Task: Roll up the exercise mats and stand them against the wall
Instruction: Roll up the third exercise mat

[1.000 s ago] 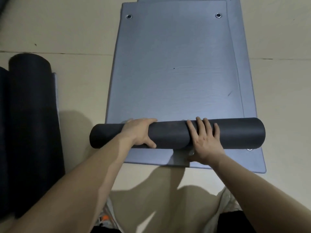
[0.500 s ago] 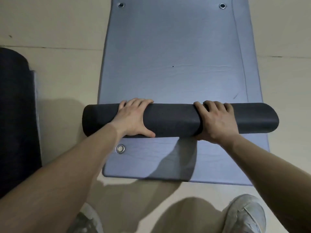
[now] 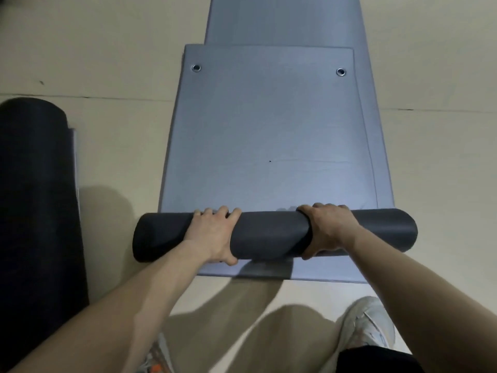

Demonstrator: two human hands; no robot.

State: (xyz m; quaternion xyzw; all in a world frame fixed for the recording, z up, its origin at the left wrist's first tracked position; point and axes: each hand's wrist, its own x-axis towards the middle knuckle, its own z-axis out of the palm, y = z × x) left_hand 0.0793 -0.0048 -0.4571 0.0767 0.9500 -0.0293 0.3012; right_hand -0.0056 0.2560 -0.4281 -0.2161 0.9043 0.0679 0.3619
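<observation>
Two hands (image 3: 215,234) (image 3: 332,228) around mat roll (image 3: 269,236)

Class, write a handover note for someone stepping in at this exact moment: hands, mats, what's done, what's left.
Hands: left hand and right hand both grip the roll.
Done: the top mat is only started; most of it lies flat on a second mat.
Another rolled mat lies on the floor at left.
Left: finish rolling, roll the second mat, stand all against the wall.
</observation>
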